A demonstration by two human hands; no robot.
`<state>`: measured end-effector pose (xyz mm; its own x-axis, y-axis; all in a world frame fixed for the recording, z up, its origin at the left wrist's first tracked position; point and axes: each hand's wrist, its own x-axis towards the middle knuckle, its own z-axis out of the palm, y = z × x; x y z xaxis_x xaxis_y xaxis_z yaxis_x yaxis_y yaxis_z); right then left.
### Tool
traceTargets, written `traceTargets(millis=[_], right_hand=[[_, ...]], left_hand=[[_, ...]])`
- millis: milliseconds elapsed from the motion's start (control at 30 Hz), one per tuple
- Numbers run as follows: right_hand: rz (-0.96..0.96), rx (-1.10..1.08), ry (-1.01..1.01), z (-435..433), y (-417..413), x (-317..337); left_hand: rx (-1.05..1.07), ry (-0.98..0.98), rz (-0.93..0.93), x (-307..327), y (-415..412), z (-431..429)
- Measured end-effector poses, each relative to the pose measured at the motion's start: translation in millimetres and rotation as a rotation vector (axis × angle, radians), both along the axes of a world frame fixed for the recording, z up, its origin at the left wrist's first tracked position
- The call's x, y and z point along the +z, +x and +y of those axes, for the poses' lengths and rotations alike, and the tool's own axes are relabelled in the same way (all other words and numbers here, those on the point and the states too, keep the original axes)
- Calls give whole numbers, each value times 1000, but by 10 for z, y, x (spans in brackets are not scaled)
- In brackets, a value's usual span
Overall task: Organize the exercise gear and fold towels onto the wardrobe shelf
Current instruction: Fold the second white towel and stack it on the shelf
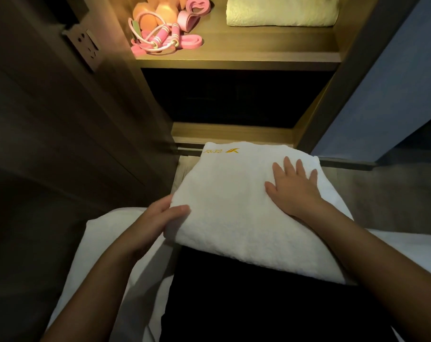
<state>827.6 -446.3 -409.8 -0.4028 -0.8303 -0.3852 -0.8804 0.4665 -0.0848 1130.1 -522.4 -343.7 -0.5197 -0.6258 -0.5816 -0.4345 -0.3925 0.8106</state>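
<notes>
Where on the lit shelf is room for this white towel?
Bare wood lies in front of the cream folded towel, and in the strip between it and the pink jump rope. The wooden shelf's left side is crowded.

Dim, soft-focus view; warm light floods the shelf (234, 58).

white towel (234, 213), yellow embroidered logo (232, 151), lettering illegible

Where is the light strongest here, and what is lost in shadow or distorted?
Head view: warm light is strongest on the wardrobe shelf and its folded towel; the compartment below is nearly black; the white towel is dim but readable; wide-angle distortion slants the wardrobe sides.
</notes>
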Motion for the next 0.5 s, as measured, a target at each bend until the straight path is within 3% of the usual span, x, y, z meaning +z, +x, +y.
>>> traceTargets(millis=[100, 267, 500], right_hand=[[24, 98, -3, -32, 72, -26], [36, 103, -6, -37, 59, -52], [26, 78, -20, -18, 0, -112]], left_hand=[[-212, 185, 157, 86, -70, -201], [-442, 487, 3, 236, -361, -468], [-410, 667, 168, 242, -591, -636]])
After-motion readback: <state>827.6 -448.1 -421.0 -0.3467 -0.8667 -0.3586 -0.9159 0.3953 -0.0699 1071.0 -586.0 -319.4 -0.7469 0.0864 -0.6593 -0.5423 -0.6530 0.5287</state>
